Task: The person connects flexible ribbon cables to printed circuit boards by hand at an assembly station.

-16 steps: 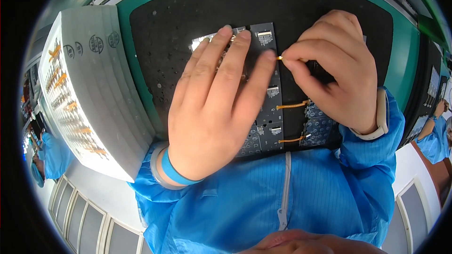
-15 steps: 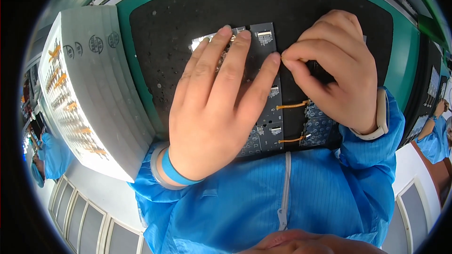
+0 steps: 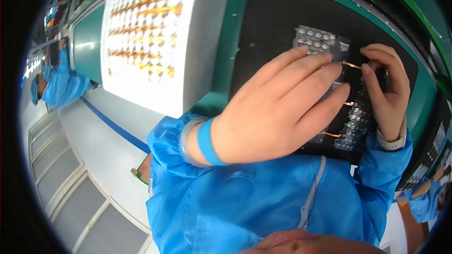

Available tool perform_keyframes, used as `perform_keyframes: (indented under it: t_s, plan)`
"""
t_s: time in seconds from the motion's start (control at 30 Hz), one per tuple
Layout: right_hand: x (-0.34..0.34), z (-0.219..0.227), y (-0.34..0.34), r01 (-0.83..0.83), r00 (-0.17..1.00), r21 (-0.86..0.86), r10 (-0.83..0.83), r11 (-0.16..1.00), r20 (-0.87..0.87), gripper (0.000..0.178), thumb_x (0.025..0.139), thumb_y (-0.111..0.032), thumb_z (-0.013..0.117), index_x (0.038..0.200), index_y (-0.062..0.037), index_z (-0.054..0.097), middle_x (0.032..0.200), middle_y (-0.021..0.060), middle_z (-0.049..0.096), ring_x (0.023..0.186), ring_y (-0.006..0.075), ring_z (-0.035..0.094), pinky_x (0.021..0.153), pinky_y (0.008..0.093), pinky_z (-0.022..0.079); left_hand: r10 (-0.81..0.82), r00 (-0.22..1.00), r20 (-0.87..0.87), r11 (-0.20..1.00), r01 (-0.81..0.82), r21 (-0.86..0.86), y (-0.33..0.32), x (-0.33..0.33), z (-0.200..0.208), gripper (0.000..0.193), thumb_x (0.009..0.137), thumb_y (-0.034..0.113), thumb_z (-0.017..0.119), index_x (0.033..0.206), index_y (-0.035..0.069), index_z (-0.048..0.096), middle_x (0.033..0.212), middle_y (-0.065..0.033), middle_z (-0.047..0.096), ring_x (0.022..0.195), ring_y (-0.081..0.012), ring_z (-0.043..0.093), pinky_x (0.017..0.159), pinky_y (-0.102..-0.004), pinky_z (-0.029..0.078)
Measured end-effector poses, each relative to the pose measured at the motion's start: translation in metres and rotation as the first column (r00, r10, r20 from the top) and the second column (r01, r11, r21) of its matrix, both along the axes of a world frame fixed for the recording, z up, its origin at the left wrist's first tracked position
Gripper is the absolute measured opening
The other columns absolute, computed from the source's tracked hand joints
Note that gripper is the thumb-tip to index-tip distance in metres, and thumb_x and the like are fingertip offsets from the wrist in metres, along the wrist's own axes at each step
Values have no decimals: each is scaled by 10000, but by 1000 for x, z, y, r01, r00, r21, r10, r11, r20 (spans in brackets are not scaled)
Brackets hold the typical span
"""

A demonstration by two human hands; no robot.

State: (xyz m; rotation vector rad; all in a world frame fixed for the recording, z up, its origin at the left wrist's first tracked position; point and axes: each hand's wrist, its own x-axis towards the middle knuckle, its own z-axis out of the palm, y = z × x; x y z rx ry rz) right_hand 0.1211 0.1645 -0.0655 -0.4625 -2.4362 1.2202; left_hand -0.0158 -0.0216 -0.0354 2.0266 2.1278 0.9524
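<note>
My left hand point(image 3: 282, 106) lies over the grey circuit board panel point(image 3: 314, 36), its fingers stretched out and spread, hiding much of the panel. To its right is my right hand point(image 3: 391, 89), with a visible gap between its thumb and curled index finger. The thumb tip is at the right end of an orange flex cable point(image 3: 352, 65), which runs from the panel's edge toward a small board mostly hidden by this hand. Below, two more orange cables reach to small boards with round silvery spots point(image 3: 346, 136).
A black mat point(image 3: 268, 23) covers the green worktop point(image 3: 221, 51). At the left stands a white foam block point(image 3: 200, 33) with rows of orange flex cables on its bright top. Another person in blue point(image 3: 70, 82) is at the far left; a further blue sleeve point(image 3: 423, 202) shows at the right.
My view has swung left, so the panel and mat appear farther right and the foam block's top shows. My right thumb and index finger have parted from their pinch. The upper orange cable is now visible.
</note>
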Motion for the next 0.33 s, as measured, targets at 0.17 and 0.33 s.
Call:
perform_keyframes:
  t_s: [0.17,0.33]
  plan:
    - [5,0,1,51,999,44,-52,998,14,182,796,74,603,967,13,618,1030,82,611,708,84,476,703,215,412,282,957,-75,959,-284,-22,-66,-42,33,282,677,-24,683,951,11,625,1048,-151,620,993,-324,595,861,-382,469]
    - [12,0,7,80,997,91,-80,993,0,165,833,48,583,981,-2,636,1046,72,618,743,93,484,731,214,413,468,851,-238,807,-521,-278,-119,-97,46,245,744,12,686,975,31,608,1063,-141,620,1082,-300,531,903,-343,419]
